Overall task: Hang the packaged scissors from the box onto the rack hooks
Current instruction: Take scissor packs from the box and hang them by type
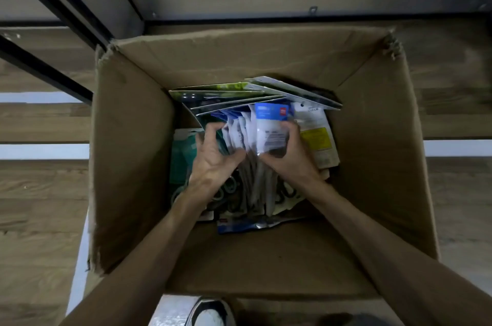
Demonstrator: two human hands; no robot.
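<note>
Currently my left hand (214,157) and right hand (288,157) both curl tight around a fanned bundle of packaged scissors (262,125) down inside the box (127,165), probably gathering them to lift together.

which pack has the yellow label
The pack lying just right of the right hand, outside the gripped bundle. Its yellow patch sets it apart; the others show blue, white, green or teal.
</note>
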